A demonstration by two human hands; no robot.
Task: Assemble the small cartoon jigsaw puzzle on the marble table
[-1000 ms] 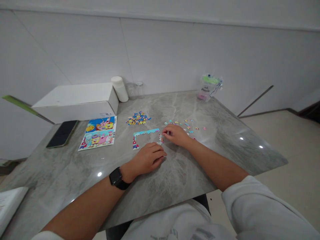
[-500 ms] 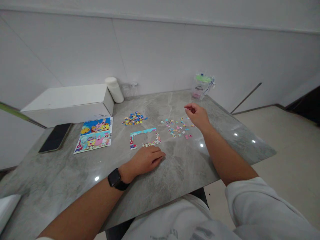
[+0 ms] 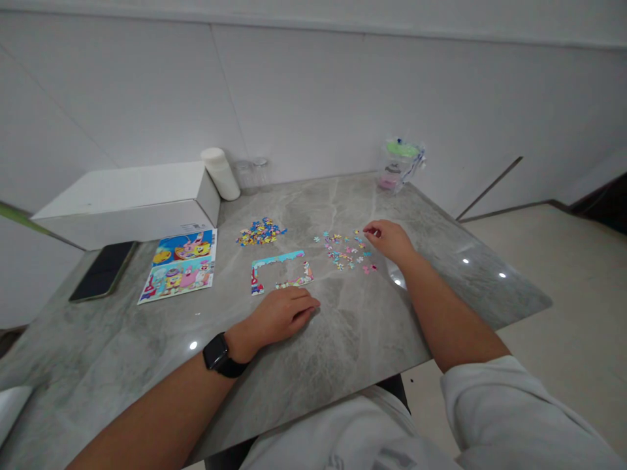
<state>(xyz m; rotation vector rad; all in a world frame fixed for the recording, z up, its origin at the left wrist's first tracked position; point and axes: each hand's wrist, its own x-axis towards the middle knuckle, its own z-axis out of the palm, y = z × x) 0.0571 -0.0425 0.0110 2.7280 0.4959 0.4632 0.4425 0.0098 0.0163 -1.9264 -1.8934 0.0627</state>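
Note:
My left hand (image 3: 284,314) lies flat on the table, fingers loosely together, just below a partly joined jigsaw frame (image 3: 278,259) with a bare middle. Its fingers are nearest the frame's lower edge. At the right edge of the loose pastel puzzle pieces (image 3: 349,250), my right hand (image 3: 389,240) is low over the table with thumb and fingers drawn into a pinch. Whatever is between those fingertips is too small to make out. Left of the pieces and behind the frame is a heap of blue and yellow puzzle pieces (image 3: 261,232).
A printed cartoon picture sheet (image 3: 180,266) and a phone (image 3: 104,271) lie at left, before a long white box (image 3: 125,199). Along the wall stand a white bottle (image 3: 221,175), clear glasses (image 3: 252,175) and a plastic bag with a green-topped container (image 3: 399,164). The grey table (image 3: 343,365) ends at right.
My right hand has come down and nearer to the right edge of the loose pastel pieces. My left hand stays in place by the jigsaw frame; the view has shifted slightly.

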